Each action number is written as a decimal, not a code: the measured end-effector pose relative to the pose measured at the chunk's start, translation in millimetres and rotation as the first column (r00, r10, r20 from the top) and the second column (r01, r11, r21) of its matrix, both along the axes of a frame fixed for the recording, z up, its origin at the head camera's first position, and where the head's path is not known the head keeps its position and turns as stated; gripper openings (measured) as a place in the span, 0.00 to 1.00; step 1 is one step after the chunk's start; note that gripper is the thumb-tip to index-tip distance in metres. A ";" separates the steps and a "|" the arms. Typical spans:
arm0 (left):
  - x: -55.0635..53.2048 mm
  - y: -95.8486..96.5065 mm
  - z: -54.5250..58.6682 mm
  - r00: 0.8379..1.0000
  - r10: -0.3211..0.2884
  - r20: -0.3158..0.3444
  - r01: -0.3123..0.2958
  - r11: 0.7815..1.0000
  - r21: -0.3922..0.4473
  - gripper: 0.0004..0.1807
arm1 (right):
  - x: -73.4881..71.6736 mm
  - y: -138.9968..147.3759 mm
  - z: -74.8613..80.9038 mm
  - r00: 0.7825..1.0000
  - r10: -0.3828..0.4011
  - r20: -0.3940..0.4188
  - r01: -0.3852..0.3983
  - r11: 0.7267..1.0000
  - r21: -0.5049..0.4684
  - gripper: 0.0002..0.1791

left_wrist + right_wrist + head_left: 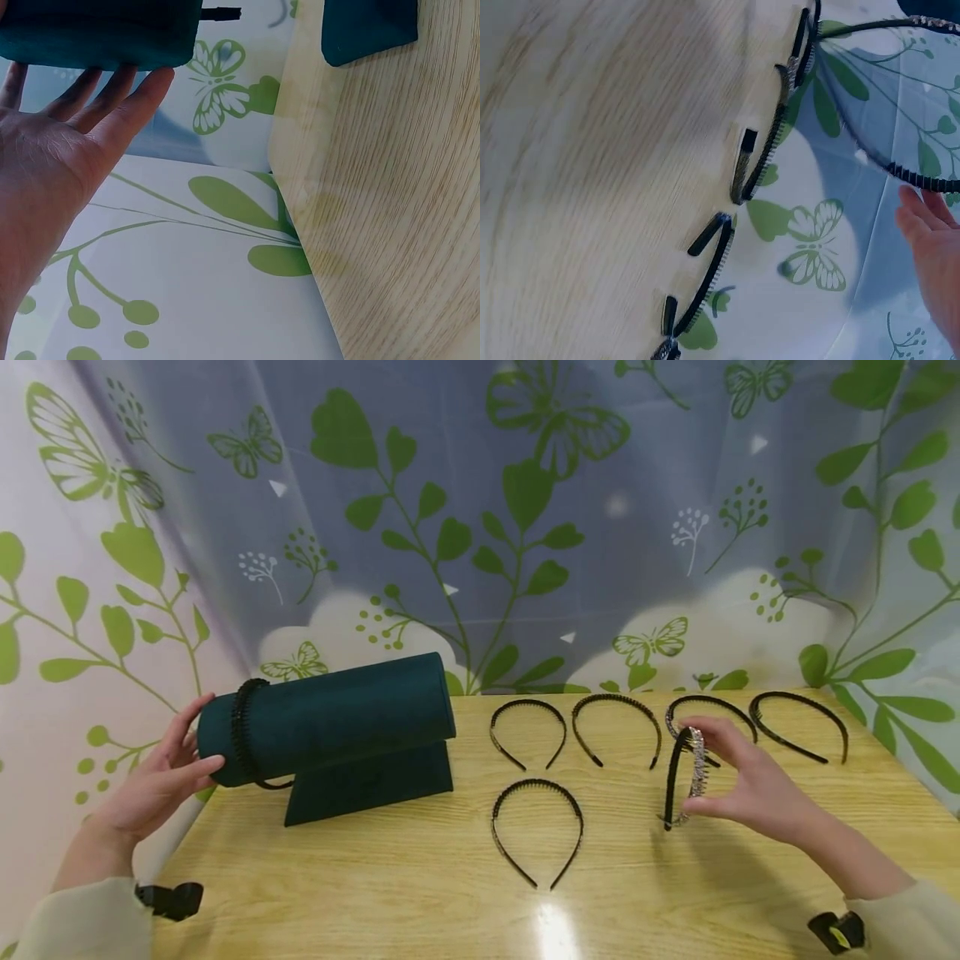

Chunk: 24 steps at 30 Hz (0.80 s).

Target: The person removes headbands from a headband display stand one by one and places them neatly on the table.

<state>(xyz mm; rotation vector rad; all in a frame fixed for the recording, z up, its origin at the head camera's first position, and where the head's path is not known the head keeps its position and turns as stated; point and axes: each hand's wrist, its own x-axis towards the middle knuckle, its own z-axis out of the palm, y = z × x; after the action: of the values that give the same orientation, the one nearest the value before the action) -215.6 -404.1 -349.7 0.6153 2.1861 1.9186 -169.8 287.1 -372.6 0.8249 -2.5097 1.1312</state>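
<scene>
A dark green, fabric-covered headband stand [337,718] with a thick horizontal roll is on the left of the table. My left hand [153,785] grips the roll's left end, thumb on the near side and fingers on the far side. Just right of those fingers, a black beaded headband [238,735] encircles the roll. At the right, my right hand [753,789] pinches a black toothed headband with a silver sparkly outer face [699,764], held upright and seen nearly edge-on. The right wrist view shows fingertips [909,196] against this headband's dark band [926,181].
Several dark toothed headbands lie along the table's back edge, from a slim one [528,702] to one at far right [798,695]. Another headband [537,782] lies nearer the middle. Behind the wooden table [375,885] hangs a leaf-and-butterfly patterned curtain [465,485].
</scene>
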 end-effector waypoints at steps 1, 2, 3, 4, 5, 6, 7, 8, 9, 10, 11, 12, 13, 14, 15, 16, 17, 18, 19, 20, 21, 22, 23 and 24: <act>-0.2 0.0 0.0 1.000 -0.001 -0.001 0.001 1.000 0.001 0.43 | -0.4 0.9 -0.7 1.000 -0.011 0.008 0.011 1.000 0.027 0.52; -0.4 0.0 0.0 1.000 -0.002 -0.001 0.002 1.000 0.003 0.43 | -1.0 1.4 -1.6 1.000 -0.017 0.018 0.016 0.999 0.050 0.52; -0.5 0.0 0.0 1.000 -0.003 -0.003 0.003 1.000 0.008 0.43 | -2.0 1.4 -2.9 0.999 -0.021 0.029 0.019 0.997 0.075 0.51; -0.6 0.0 -0.1 1.000 -0.005 -0.004 0.005 1.000 0.013 0.43 | -3.1 1.3 -4.5 0.999 -0.021 0.043 0.017 0.995 0.098 0.51; -0.7 0.0 -0.1 1.000 -0.007 -0.005 0.007 1.000 0.018 0.43 | -4.4 1.0 -6.4 0.998 -0.020 0.058 0.013 0.993 0.121 0.51; -0.8 0.2 0.0 1.000 -0.008 -0.006 0.008 1.000 0.023 0.43 | -5.6 0.3 -8.6 0.998 -0.016 0.066 0.007 0.989 0.144 0.51; -1.0 0.5 0.0 1.000 -0.010 -0.008 0.010 1.000 0.028 0.43 | -6.9 -0.5 -11.2 0.998 -0.012 0.069 0.000 0.986 0.165 0.50; -1.2 0.9 0.0 1.000 -0.012 -0.009 0.012 0.999 0.031 0.42 | -8.3 -1.7 -14.1 0.997 0.000 0.071 -0.013 0.984 0.175 0.50; -1.6 1.5 0.2 1.000 -0.013 -0.011 0.013 0.999 0.032 0.42 | -9.6 -2.7 -17.1 0.997 0.010 0.073 -0.023 0.982 0.187 0.50; -1.6 1.7 0.4 1.000 -0.013 -0.011 0.014 0.999 0.032 0.42 | -11.3 -4.4 -20.0 0.997 0.017 0.078 -0.032 0.981 0.192 0.51; -1.7 1.9 0.6 1.000 -0.013 -0.012 0.013 0.999 0.031 0.42 | -13.0 -6.0 -23.1 0.996 0.023 0.082 -0.038 0.980 0.197 0.51; -1.8 2.3 1.0 1.000 -0.012 -0.012 0.012 0.999 0.029 0.42 | -14.4 -7.4 -26.0 0.996 0.025 0.086 -0.042 0.978 0.202 0.51; -2.0 2.5 1.3 1.000 -0.010 -0.012 0.011 1.000 0.028 0.42 | -15.7 -8.8 -28.9 0.995 0.023 0.093 -0.042 0.978 0.205 0.51; -2.1 2.8 1.6 1.000 -0.010 -0.013 0.010 1.000 0.028 0.42 | -17.3 -9.9 -31.8 0.995 0.025 0.102 -0.046 0.978 0.206 0.50; -2.1 3.2 2.0 1.000 -0.008 -0.012 0.009 1.000 0.028 0.42 | -18.9 -10.7 -34.7 0.994 0.025 0.110 -0.048 0.977 0.206 0.50; -2.0 3.5 2.4 1.000 -0.008 -0.013 0.008 1.000 0.029 0.42 | -20.5 -11.5 -37.8 0.993 0.025 0.118 -0.049 0.977 0.205 0.50; -2.0 3.6 2.8 1.000 -0.007 -0.013 0.008 1.000 0.028 0.42 | -22.1 -12.2 -40.3 0.992 0.023 0.122 -0.049 0.976 0.210 0.49; -1.8 3.7 3.1 1.000 -0.008 -0.013 0.008 1.000 0.028 0.42 | -23.4 -13.1 -42.3 0.992 0.021 0.127 -0.049 0.975 0.217 0.48; -1.7 3.6 3.2 1.000 -0.009 -0.013 0.009 1.000 0.028 0.42 | -24.7 -14.2 -44.1 0.991 0.017 0.130 -0.047 0.973 0.228 0.48; -1.5 3.6 3.4 1.000 -0.009 -0.013 0.009 1.000 0.029 0.42 | -26.0 -15.5 -45.8 0.991 0.013 0.133 -0.045 0.969 0.241 0.48; -1.1 3.4 3.5 1.000 -0.009 -0.011 0.009 1.000 0.026 0.42 | -26.9 -17.0 -47.0 0.991 0.010 0.131 -0.044 0.966 0.256 0.47; -0.9 3.1 3.3 1.000 -0.009 -0.010 0.010 1.000 0.027 0.42 | -27.7 -18.8 -48.0 0.991 0.010 0.132 -0.045 0.961 0.272 0.47; -0.6 2.8 3.2 1.000 -0.011 -0.009 0.011 1.000 0.027 0.42 | -28.4 -20.8 -48.8 0.991 0.007 0.132 -0.046 0.955 0.293 0.48; -0.3 2.7 3.0 1.000 -0.011 -0.009 0.012 1.000 0.027 0.43 | -28.7 -22.6 -49.5 0.991 0.007 0.133 -0.049 0.949 0.312 0.48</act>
<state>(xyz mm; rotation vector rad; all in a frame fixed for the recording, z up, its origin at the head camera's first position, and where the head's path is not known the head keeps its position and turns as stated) -215.9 -401.4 -346.7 0.6406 2.1607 1.9462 -198.5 264.6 -422.1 0.8921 -2.8443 0.8250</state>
